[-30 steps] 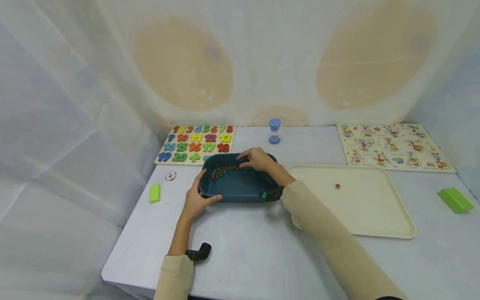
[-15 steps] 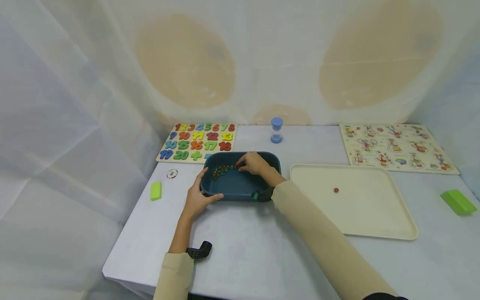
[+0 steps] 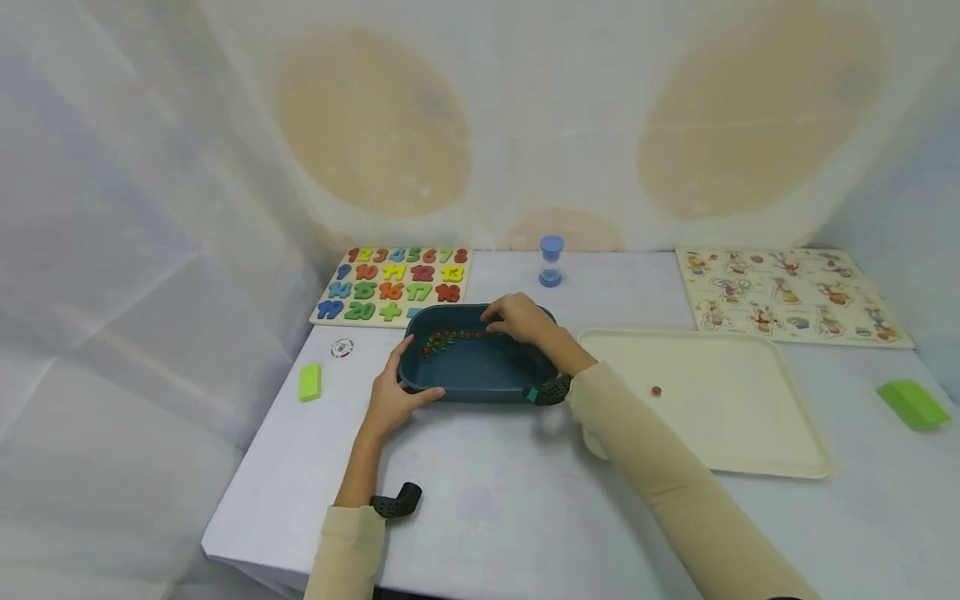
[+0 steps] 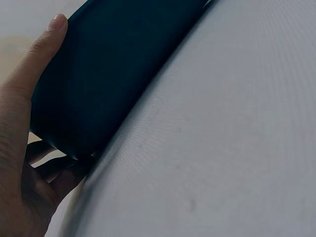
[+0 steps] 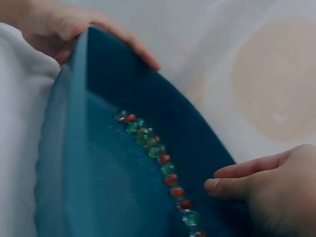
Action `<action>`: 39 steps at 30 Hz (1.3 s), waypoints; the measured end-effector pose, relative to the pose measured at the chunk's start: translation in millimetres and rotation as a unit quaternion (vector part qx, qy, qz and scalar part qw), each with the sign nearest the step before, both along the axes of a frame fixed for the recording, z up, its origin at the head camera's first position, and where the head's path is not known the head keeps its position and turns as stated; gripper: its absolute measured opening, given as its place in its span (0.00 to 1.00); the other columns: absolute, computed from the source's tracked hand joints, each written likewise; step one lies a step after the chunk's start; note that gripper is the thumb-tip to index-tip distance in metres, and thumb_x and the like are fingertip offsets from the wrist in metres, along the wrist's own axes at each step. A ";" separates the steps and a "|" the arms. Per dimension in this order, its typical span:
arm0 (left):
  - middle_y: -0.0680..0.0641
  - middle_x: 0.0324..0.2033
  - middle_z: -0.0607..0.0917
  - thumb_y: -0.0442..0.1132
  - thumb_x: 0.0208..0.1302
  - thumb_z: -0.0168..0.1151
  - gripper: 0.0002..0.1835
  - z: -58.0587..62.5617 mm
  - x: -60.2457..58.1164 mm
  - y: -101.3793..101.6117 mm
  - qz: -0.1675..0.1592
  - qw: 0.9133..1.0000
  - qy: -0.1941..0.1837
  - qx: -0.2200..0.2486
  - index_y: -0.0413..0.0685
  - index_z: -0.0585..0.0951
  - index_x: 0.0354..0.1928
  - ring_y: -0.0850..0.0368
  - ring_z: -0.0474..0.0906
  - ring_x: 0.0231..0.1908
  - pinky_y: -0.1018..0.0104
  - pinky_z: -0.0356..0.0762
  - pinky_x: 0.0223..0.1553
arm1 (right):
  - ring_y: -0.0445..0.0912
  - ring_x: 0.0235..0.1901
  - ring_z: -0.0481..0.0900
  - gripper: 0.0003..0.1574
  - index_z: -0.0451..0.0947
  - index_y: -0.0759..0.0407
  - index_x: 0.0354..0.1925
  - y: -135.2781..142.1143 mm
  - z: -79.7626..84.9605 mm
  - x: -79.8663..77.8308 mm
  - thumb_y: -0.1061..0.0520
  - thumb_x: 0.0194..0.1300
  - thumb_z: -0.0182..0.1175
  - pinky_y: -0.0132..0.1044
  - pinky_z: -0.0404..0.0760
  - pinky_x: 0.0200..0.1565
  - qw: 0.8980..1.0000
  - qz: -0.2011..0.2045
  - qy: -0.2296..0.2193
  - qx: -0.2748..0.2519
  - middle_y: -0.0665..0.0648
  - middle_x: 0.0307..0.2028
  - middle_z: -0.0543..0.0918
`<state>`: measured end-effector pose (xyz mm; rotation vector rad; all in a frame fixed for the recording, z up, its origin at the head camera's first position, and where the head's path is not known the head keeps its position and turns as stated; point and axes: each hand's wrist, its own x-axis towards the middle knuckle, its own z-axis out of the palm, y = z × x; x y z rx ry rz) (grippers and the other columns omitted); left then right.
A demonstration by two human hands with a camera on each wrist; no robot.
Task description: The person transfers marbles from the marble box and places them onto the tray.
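A dark teal plastic tub (image 3: 480, 367) stands mid-table. My left hand (image 3: 392, 402) grips its left end, the thumb along the front wall and the fingers round the end; the left wrist view shows this hand (image 4: 24, 128) from close by. Inside, a row of green and red glass marbles (image 5: 165, 158) lines the back wall. Over the tub's back right part is my right hand (image 3: 517, 318), thumb and forefinger (image 5: 224, 185) close together near the row's end; I cannot tell whether a marble is between them. One reddish marble (image 3: 656, 391) lies on the cream tray (image 3: 742, 417).
A number puzzle board (image 3: 390, 287) lies back left, a picture puzzle board (image 3: 795, 296) back right. Between them stands a blue sand timer (image 3: 551, 261). Left are a poker chip (image 3: 342, 347) and a green block (image 3: 310, 382); another green block (image 3: 912, 405) is far right.
My right hand dipped to the marbles and has drawn back slightly up and right. The reddish marble has rolled left and nearer across the tray. My left hand keeps its grip.
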<state>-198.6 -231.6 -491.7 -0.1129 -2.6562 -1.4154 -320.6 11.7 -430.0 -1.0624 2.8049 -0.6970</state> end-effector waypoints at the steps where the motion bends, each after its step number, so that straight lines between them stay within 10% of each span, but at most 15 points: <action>1: 0.49 0.66 0.59 0.57 0.38 0.72 0.53 0.9 0.4 -1.4 0.002 1.000 0.002 -0.001 0.73 0.51 0.66 0.47 0.55 0.64 0.42 0.59 0.57 | 0.43 0.28 0.79 0.15 0.81 0.55 0.44 -0.1 4.0 -0.1 0.55 0.56 0.62 0.36 0.76 0.33 1.000 0.002 -0.003 0.002 0.53 0.40 0.83; 6: 0.48 0.66 0.59 0.54 0.39 0.72 0.52 2.6 0.4 -2.9 0.006 1.000 0.003 -0.002 0.73 0.52 0.66 0.46 0.55 0.64 0.41 0.59 0.57 | 0.41 0.22 0.73 0.20 0.79 0.54 0.48 -6.9 6.5 -5.6 0.54 0.55 0.63 0.33 0.71 0.27 0.999 0.014 -0.021 0.023 0.54 0.38 0.83; 17: 0.49 0.65 0.59 0.59 0.37 0.72 0.53 0.4 -0.6 0.6 0.000 1.000 0.006 -0.005 0.72 0.52 0.67 0.46 0.56 0.64 0.41 0.59 0.57 | 0.44 0.43 0.78 0.14 0.81 0.50 0.42 -18.0 -24.8 -15.4 0.53 0.56 0.62 0.38 0.76 0.44 0.996 -0.011 -0.055 0.067 0.50 0.43 0.82; 24: 0.49 0.66 0.59 0.60 0.37 0.71 0.54 0.6 -0.3 -1.3 -0.003 1.000 0.004 -0.002 0.71 0.51 0.67 0.46 0.56 0.64 0.42 0.59 0.57 | 0.41 0.31 0.77 0.11 0.82 0.52 0.40 -13.5 -17.3 -7.7 0.53 0.57 0.61 0.34 0.75 0.35 0.999 -0.008 -0.034 0.011 0.50 0.34 0.83; 32: 0.49 0.65 0.59 0.59 0.37 0.72 0.53 -1.0 -2.0 2.3 -0.002 1.000 0.005 0.000 0.73 0.51 0.66 0.47 0.57 0.63 0.43 0.61 0.56 | 0.41 0.12 0.51 0.14 0.82 0.55 0.41 61.4 21.3 29.3 0.51 0.56 0.61 0.32 0.53 0.17 0.989 -0.028 0.030 -0.140 0.48 0.09 0.58; 39: 0.49 0.65 0.59 0.58 0.38 0.71 0.53 -3.2 -0.7 -0.6 0.003 1.000 0.007 -0.007 0.75 0.50 0.66 0.47 0.55 0.64 0.42 0.59 0.57 | 0.39 0.12 0.52 0.13 0.82 0.52 0.41 169.9 1.9 69.7 0.50 0.58 0.60 0.31 0.56 0.15 0.980 -0.126 0.079 -0.131 0.46 0.10 0.57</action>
